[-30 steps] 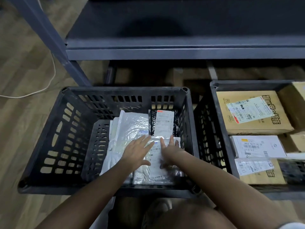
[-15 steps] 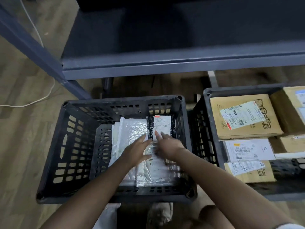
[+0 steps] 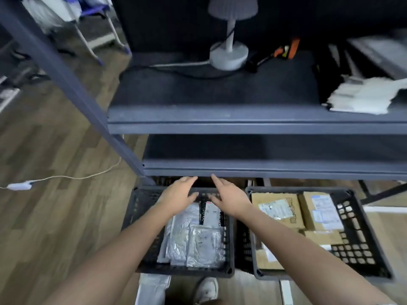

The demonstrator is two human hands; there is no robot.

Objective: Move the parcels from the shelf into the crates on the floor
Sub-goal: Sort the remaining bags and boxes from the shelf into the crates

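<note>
Two black slatted crates stand on the floor below a dark shelf unit. The left crate (image 3: 141, 203) holds flat silver-white plastic mailers (image 3: 193, 243) and a black one with a white label (image 3: 211, 213). The right crate (image 3: 361, 234) holds brown cardboard parcels (image 3: 277, 210) with white labels. My left hand (image 3: 179, 192) and my right hand (image 3: 229, 194) hover above the far rim of the left crate, fingers spread and empty, just below the lower shelf's edge (image 3: 264, 170). A stack of white mailers (image 3: 365, 97) lies on the upper shelf at the right.
A grey lamp base (image 3: 229, 56) with its cable, and an orange tool (image 3: 286, 50), stand on the upper shelf (image 3: 220, 95). A slanted shelf post (image 3: 72, 84) runs down the left. A white cord with a switch (image 3: 19, 186) lies on the wooden floor. My shoe (image 3: 207, 290) is near the crates.
Both hands have left the mailers in the left crate and risen to its far rim, empty. My view has tilted up, so the upper shelf shows.
</note>
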